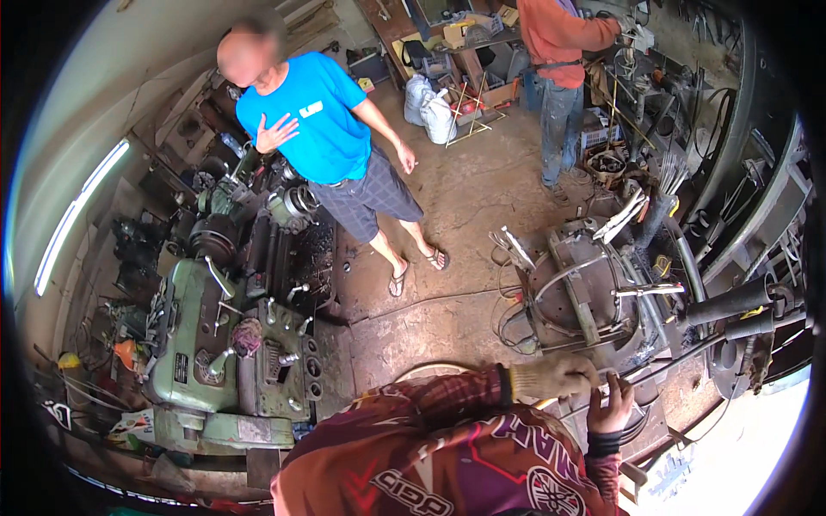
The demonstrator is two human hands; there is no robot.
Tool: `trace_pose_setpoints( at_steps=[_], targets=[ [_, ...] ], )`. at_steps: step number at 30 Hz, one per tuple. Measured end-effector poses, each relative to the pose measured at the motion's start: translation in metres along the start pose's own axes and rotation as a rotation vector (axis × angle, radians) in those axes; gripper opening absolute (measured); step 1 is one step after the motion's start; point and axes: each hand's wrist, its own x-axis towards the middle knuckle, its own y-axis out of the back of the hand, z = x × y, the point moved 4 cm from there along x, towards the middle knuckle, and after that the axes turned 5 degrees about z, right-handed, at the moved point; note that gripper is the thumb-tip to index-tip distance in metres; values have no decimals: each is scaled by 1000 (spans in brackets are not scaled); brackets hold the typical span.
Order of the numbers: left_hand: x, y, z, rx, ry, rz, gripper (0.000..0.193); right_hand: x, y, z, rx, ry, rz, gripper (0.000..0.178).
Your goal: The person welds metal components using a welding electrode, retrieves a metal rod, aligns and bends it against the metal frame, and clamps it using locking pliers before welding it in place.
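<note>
My left hand (553, 377), in a pale knitted work glove, is closed with its fingers toward my right hand. My bare right hand (611, 404) has its fingers curled close to the glove's fingertips. A small thing seems to sit between the two hands, too small to make out. Both arms wear the sleeves of a maroon patterned jersey (413, 447). Just beyond my hands stands a low round metal work stand (559, 297) with bars across it. A light-handled tool (650, 290) lies at its right edge.
A green lathe (194, 344) with levers fills the left side. Ahead stands a person in a blue shirt (314, 116), one hand on the chest. Another person in an orange top (555, 43) works farther back. White sacks (430, 107) rest on the floor; dark pipes (731, 303) jut in at right.
</note>
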Motion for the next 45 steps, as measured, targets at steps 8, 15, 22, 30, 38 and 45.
trace_pose_setpoints(
  at_steps=[8, 15, 22, 30, 38, 45],
  targets=[
    [7, 19, 6, -550, 441, -292, 15, 5, -11, -56, -209, -122, 250, 16],
    [-21, 113, -33, -516, 309, -423, 43, -2, -71, -139, -124, -280, 95, 13],
    [-32, 138, -48, 205, -286, -363, 15, -5, -108, -190, 4, -203, -43, 17],
    [-30, 134, -40, 124, -61, -298, 26, -9, -87, -208, -40, -321, 94, 18],
    [-21, 125, -12, 362, -255, -340, 20, -21, -84, -199, 17, -331, 99, 15],
    [4, 144, 49, 791, -1281, -457, 19, 1, -73, -200, -60, -280, 90, 15]
  ],
)
